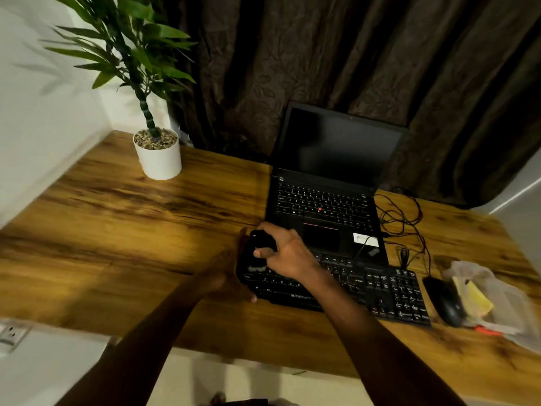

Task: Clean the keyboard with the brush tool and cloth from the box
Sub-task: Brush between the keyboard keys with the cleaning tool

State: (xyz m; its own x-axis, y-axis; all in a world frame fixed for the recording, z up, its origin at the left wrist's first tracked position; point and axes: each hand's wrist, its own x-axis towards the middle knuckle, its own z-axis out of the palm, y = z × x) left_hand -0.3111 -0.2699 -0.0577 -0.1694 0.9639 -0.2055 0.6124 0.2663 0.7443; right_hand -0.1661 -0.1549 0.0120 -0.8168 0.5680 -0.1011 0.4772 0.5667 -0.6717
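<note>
Keyboard (380, 291), a black Zebronics, is lying on the wooden desk (117, 215) just in front of the open laptop (325, 200). The right hand (281, 253) is gripping the black brush tool (260, 247) with curled fingers and working it over the keyboard's left end. The left hand (231, 282) is bracing that end, likely against sliding, though blur is hiding its grip. The yellow cloth (477, 300) is waiting in the clear box (497, 276) at right, beside the mouse (445, 300).
</note>
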